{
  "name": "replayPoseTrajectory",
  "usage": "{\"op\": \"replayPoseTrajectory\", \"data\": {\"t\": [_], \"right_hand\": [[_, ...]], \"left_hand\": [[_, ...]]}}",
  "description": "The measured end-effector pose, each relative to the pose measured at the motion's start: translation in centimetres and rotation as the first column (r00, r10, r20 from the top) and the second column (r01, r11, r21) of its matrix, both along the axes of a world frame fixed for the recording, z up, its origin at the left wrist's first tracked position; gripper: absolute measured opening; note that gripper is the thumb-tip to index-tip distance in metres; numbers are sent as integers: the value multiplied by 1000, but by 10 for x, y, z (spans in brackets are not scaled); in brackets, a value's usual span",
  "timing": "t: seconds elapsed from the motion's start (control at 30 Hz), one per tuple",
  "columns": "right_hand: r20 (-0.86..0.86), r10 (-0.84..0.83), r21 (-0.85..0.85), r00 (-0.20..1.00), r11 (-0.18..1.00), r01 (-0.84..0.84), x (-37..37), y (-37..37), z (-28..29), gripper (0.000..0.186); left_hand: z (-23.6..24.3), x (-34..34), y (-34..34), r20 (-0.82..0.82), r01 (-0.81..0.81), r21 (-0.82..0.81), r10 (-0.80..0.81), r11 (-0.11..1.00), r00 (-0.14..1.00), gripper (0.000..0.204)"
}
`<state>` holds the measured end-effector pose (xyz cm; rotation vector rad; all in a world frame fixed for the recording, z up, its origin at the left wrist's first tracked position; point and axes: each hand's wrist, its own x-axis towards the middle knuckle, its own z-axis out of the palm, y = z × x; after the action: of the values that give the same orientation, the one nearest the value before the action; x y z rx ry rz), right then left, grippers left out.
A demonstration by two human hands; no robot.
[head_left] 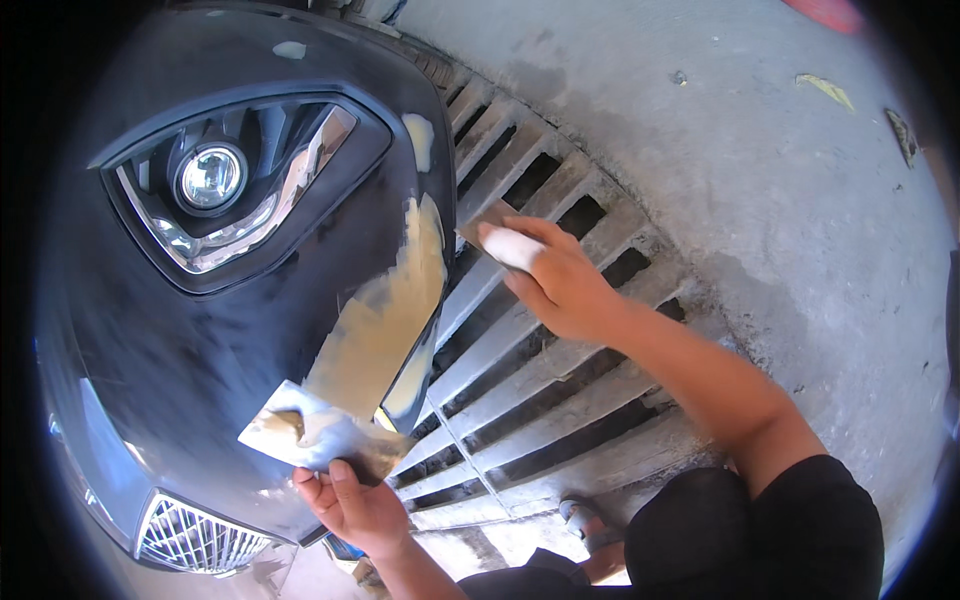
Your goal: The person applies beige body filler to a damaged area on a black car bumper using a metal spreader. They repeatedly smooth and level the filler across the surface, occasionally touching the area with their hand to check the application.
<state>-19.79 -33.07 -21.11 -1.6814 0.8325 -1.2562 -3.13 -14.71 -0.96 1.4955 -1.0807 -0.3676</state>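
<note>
A dark car bumper (300, 340) with a broad patch of tan body filler (385, 310) along its corner fills the left side. My left hand (355, 510) grips the lower edge of a flat, shiny filler board (310, 430), with the thumb on top; a dab of tan filler (288, 425) lies on it. Its far edge overlaps the lower end of the patch. My right hand (560, 275) is closed on a small flat scraper (485, 222), just right of the patch and apart from it. A white piece (512, 248) lies along the fingers; handle or wrap, I cannot tell.
Above the patch sits a headlight (212, 178), with smaller pale filler spots (418, 142) nearby. A silver grille (195, 535) shows at lower left. Slatted concrete drain grating (540, 350) runs beneath my right arm, beside grey concrete floor (740, 150). My sandalled foot (590, 525) is below.
</note>
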Motion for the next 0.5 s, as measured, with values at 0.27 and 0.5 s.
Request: {"op": "replayPoseTrajectory", "data": {"t": [0.27, 0.5], "right_hand": [[70, -84, -276, 994, 956, 101, 49, -45, -7, 28], [-25, 41, -396, 999, 917, -48, 43, 1, -10, 42]], "left_hand": [[-1, 9, 58, 46, -129, 59, 126, 990, 991, 40], [-26, 0, 78, -110, -158, 138, 174, 978, 979, 41]]}}
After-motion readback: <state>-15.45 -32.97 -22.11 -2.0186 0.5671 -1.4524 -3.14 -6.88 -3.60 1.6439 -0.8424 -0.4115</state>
